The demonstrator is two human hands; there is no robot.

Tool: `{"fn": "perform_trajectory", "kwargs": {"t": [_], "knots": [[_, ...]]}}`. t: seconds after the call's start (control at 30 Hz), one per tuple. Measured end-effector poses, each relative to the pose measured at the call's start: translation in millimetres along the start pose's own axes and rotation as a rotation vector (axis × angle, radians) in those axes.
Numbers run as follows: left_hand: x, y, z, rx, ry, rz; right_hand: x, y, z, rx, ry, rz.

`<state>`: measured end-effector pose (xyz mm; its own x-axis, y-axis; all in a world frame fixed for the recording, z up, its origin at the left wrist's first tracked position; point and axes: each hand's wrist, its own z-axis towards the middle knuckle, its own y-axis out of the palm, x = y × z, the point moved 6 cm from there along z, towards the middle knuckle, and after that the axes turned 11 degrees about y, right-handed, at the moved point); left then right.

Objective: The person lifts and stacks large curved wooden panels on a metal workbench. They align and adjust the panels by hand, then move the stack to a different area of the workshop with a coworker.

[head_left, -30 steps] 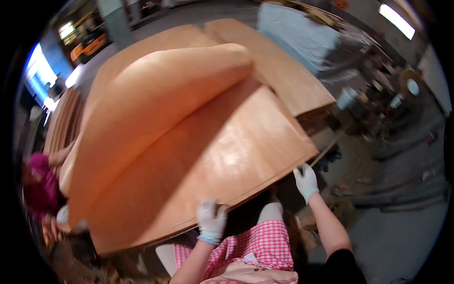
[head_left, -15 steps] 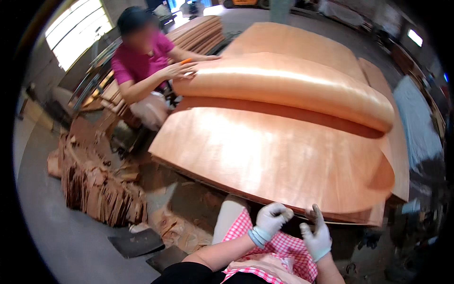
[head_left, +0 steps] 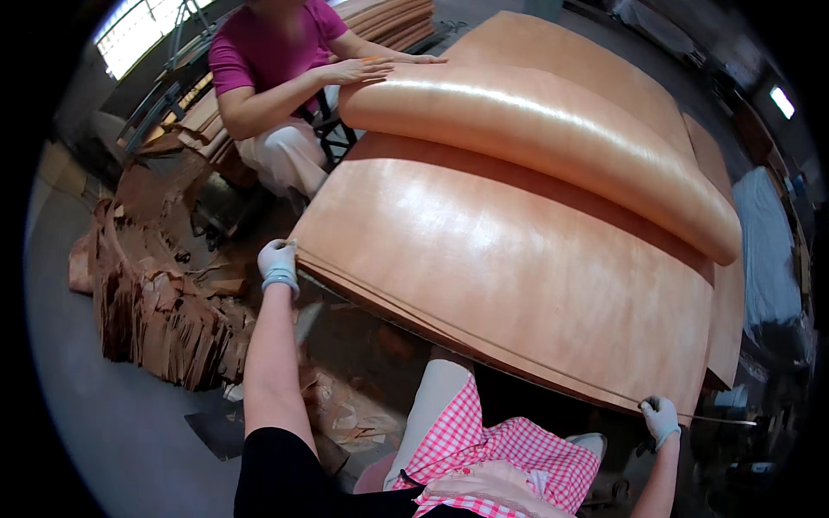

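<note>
A broad, orange-brown wood veneer sheet (head_left: 484, 259) lies on the stack before me, its far part curled into a long roll (head_left: 553, 129). My left hand (head_left: 278, 264), in a white glove, is closed at the sheet's near left corner. Toward the near right corner, my gloved right hand (head_left: 661, 418) is closed too. Between them a thin, narrow strip (head_left: 466, 330) runs along the near edge, and its end sticks out past my right hand. What the strip is made of cannot be told. A co-worker in a magenta shirt rests both hands (head_left: 367, 69) on the roll's left end.
Torn veneer scraps (head_left: 164, 319) are heaped on the floor at left. Behind the co-worker lie stacked boards (head_left: 389, 22). Another sheet (head_left: 728, 328) juts out at the stack's right side, beside a pale plastic-covered pile (head_left: 768, 250). A dark flat piece (head_left: 216, 432) lies on the floor.
My hands were close together before my lap; they have spread wide, the left to the near left corner, the right toward the near right. The strip now lies stretched along the edge.
</note>
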<state>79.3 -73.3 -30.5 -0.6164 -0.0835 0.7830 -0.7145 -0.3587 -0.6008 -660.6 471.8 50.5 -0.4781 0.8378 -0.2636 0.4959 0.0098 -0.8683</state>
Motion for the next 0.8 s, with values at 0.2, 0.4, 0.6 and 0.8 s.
{"fn": "perform_trajectory", "kwargs": {"t": [0.2, 0.4, 0.6, 0.8], "knots": [[-50.2, 3.5, 21.4, -0.077, 0.009, 0.054, -6.9, 32.9, 27.2, -0.075, 0.133, -0.211], [45.5, 14.5, -30.6, -0.125, -0.048, 0.399, 0.6, 36.6, 33.7, -0.089, 0.248, -0.292], [168.0, 116.6, -168.6, -0.119, 0.704, 0.484, 0.1, 55.0, 43.2, -0.168, 0.225, -0.169], [339.6, 223.4, -509.9, -0.855, 1.174, 0.082, -3.5, 53.5, 36.2, -0.145, 0.167, -0.177]]}}
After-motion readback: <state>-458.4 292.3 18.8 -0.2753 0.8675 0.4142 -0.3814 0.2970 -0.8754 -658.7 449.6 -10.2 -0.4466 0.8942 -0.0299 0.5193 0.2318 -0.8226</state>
